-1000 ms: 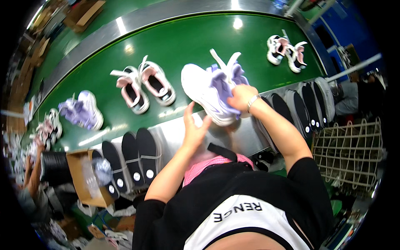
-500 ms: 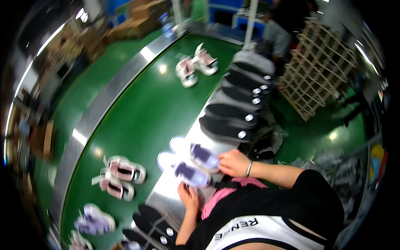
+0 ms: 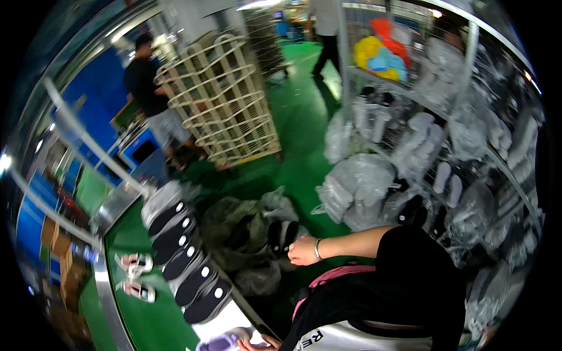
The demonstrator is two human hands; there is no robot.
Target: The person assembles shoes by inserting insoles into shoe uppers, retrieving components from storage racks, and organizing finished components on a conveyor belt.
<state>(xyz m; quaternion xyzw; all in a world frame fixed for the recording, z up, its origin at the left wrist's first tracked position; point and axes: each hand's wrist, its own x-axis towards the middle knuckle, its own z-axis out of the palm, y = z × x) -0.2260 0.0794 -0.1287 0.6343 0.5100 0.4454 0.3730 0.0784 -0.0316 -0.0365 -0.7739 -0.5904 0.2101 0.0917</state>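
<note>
My right hand (image 3: 302,250) hangs over the floor on the right of the metal ledge, fingers curled in. Whether it holds anything is hidden. Just beyond it, black insoles (image 3: 283,236) lie in a clear plastic bag on a dark olive sack (image 3: 234,231). At the lower edge, my left hand (image 3: 262,345) is partly cut off, its fingers closed at a lavender-and-white shoe (image 3: 222,344) on the ledge. Along the ledge beyond the shoe lies a row of black insoles (image 3: 202,292) with round white labels.
White-and-pink shoes (image 3: 137,291) sit on the green belt to the left. A wire rack (image 3: 404,90) with bagged soles stands on the right, with a large plastic bag (image 3: 360,187) before it. A netted cart (image 3: 225,105) and a person (image 3: 153,93) are farther off.
The view has swung right toward the rack. My right hand has left the lavender shoes and moved out over the floor sack. My left hand remains at the shoe.
</note>
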